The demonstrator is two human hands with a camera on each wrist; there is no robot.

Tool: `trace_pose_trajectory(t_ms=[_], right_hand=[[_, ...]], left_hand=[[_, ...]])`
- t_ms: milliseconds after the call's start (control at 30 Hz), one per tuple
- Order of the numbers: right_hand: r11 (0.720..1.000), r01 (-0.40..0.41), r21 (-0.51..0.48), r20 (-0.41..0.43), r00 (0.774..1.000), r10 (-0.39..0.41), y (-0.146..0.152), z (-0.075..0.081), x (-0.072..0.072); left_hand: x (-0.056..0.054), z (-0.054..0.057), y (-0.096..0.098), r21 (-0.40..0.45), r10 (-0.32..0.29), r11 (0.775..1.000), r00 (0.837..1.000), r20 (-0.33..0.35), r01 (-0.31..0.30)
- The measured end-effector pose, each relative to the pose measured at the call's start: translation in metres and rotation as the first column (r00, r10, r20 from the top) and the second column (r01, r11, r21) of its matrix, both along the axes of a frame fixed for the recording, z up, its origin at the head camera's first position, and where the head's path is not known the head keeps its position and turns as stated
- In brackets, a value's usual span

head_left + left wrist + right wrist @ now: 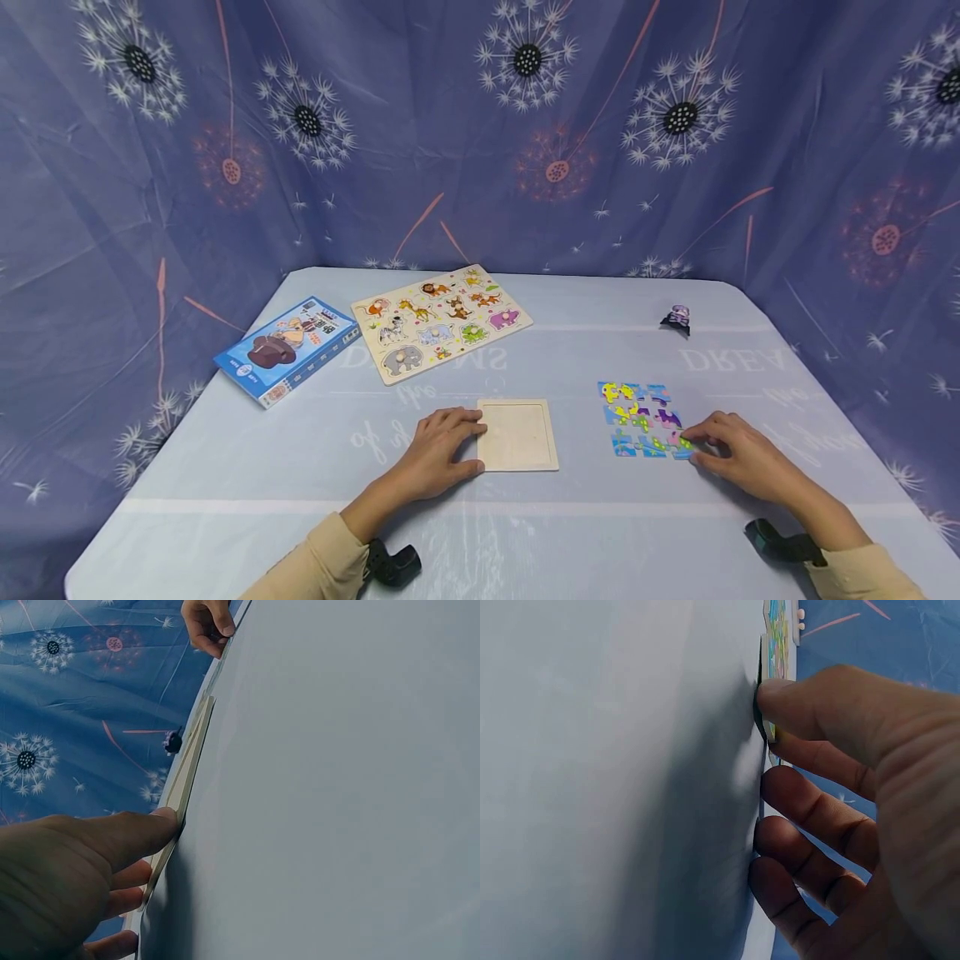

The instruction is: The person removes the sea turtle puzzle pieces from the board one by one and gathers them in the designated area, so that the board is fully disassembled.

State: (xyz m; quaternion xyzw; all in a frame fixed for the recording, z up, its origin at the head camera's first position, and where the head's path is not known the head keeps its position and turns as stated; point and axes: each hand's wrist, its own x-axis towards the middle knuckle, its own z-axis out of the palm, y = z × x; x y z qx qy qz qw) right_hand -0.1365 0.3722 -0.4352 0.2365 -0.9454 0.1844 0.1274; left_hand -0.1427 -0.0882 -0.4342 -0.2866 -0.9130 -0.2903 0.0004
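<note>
A square wooden tray (517,435) with a raised rim lies at the table's middle. My left hand (444,454) rests at its left edge, fingertips near the upper corner and thumb by the lower one. In the left wrist view, the thumb (161,821) lies against the rim. To the right, several colourful jigsaw pieces (621,415) lie in loose rows with small gaps. My right hand (742,457) pinches the lower-right jigsaw piece (681,452) between thumb and index finger. The right wrist view shows that piece (765,656) edge-on, the other fingers curled beside it.
A wooden animal peg puzzle (442,321) lies at the back left, beside a blue box (288,350). A small dark purple object (678,319) stands at the back right. Behind the table hangs a dandelion-patterned cloth (420,108).
</note>
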Motion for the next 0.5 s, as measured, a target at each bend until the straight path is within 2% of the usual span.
trace_pose_trajectory(t_ms=[267,500], right_hand=[[1.000,0.017,0.000,0.025,1.000,-0.017,-0.001,0.002,0.001],[0.999,0.031,-0.029,-0.030,0.999,-0.032,-0.022,0.007,0.000]], left_hand=[[-0.001,0.000,0.000,-0.012,-0.011,1.000,1.000,0.001,0.011],[-0.001,0.003,-0.002,0.022,0.005,1.000,1.000,-0.001,-0.005]])
